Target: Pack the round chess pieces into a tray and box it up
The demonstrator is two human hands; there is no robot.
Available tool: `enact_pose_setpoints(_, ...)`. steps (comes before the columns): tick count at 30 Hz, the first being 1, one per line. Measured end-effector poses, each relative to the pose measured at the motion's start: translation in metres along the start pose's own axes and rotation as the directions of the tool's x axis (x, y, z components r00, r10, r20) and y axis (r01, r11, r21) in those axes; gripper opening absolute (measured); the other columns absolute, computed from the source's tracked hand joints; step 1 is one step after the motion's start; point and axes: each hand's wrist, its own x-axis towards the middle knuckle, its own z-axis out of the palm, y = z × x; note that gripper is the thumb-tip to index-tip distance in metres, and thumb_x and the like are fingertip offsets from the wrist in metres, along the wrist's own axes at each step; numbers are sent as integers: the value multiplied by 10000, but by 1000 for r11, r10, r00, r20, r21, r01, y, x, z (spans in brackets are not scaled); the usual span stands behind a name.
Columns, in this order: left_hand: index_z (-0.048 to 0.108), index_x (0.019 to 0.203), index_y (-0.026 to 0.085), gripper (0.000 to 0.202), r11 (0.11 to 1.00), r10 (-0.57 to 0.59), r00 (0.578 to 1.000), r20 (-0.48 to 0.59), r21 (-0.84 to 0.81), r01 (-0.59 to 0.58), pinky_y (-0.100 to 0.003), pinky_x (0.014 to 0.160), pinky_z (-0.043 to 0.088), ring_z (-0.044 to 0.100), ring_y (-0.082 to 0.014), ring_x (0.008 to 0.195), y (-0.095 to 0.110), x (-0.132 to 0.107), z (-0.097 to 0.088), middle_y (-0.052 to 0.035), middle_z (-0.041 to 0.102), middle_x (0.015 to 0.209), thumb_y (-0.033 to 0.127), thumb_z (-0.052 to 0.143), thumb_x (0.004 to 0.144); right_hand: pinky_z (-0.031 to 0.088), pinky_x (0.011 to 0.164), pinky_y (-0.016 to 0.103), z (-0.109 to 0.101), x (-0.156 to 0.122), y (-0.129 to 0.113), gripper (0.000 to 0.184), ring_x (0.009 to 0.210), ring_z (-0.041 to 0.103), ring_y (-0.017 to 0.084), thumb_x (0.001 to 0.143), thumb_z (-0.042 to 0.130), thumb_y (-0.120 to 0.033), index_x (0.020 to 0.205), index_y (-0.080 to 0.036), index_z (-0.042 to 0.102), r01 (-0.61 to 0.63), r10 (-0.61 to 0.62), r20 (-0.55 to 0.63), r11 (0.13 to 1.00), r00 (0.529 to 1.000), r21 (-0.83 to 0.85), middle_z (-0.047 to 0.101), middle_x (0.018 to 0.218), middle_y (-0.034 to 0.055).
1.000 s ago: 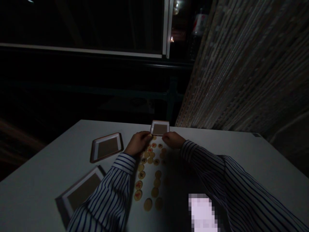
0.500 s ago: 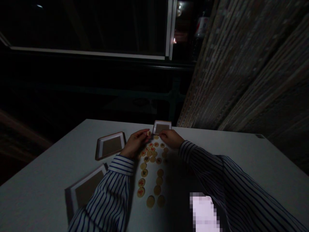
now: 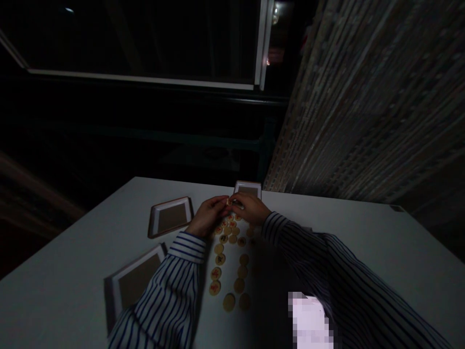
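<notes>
Round, flat discs [image 3: 239,285], tan and wood-looking, some marked with red or black characters, some plain-faced, lie on a smooth white tabletop [image 3: 363,242]; dim light. They bunch just near of the hands, then run toward the near side in two loose columns, ending in a plain pair. Three shallow rectangular trays, pale walls, flat grey-brown floors: far-left tray [image 3: 170,218], near-left tray [image 3: 138,281] partly behind the striped left sleeve [image 3: 163,291], far tray [image 3: 248,190] partly covered by the right hand [image 3: 250,208]. Stringy, beaded-looking curtain [image 3: 327,111] hangs on the right, past the table's far edge; pale window frame [image 3: 145,79] beyond. Far edge sits just behind the far tray, so little depth there; the widest stretch of tabletop is right of the striped right sleeve [image 3: 327,271], while the left forearm is close beside the near-left tray. Left hand [image 3: 207,215] and right hand meet over the far end of the bunch, fingertips together. Left thumb and fingers pinch a small disc [image 3: 228,201], raised above the others, near of the far tray. Right fingers are bent, tips at that disc; can't tell whether they clamp it too.
</notes>
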Motion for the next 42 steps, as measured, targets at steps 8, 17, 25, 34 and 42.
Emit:
enact_pose_setpoints(8, 602, 893, 119, 195, 1000, -5, 1000, -3, -23, 5, -244, 727, 485, 603, -91, 688, -2, -1, -1, -39, 659, 796, 191, 599, 712, 353, 821, 276, 6, 6, 3, 186, 912, 519, 154, 811, 513, -269, 954, -169, 577, -4, 5, 16, 1000, 1000, -31, 613, 943, 48)
enact_pose_setpoints(17, 550, 1032, 109, 323, 866, 213, 969, -125, 483, -128, -327, 798, 464, 603, -188, 889, -9, 1, -25, -122, 642, 1000, 294, 466, 782, 355, 792, 278, 14, 9, 6, 216, 901, 533, 166, 828, 472, -305, 951, -186, 604, -99, 126, 142, 978, 982, -186, 626, 931, 47)
enact_pose_setpoints(25, 576, 1065, 123, 343, 447, 303, 951, -57, 890, -89, -325, 854, 421, 580, -226, 972, -3, -12, -46, -135, 636, 1044, 244, 394, 801, 335, 837, 309, 17, 17, 7, 250, 1013, 507, 194, 856, 411, -276, 994, -189, 601, -35, 153, 317, 937, 936, -348, 619, 1038, 77)
enact_pose_setpoints(34, 623, 986, 122, 310, 399, 252, 968, -23, 913, -82, -335, 807, 431, 604, -242, 907, 5, -24, -41, -156, 659, 970, 228, 399, 800, 341, 837, 319, 24, 18, 11, 259, 1010, 510, 209, 845, 408, -247, 973, -187, 625, -10, 156, 359, 926, 920, -378, 635, 1007, 88)
enact_pose_setpoints(42, 608, 1025, 131, 331, 368, 251, 968, -15, 926, -81, -301, 833, 420, 592, -219, 950, 2, -25, -39, -136, 651, 1012, 220, 373, 810, 343, 830, 306, 22, 18, 13, 249, 1004, 515, 201, 847, 420, -253, 967, -205, 633, 6, 142, 369, 928, 919, -372, 641, 1007, 70)
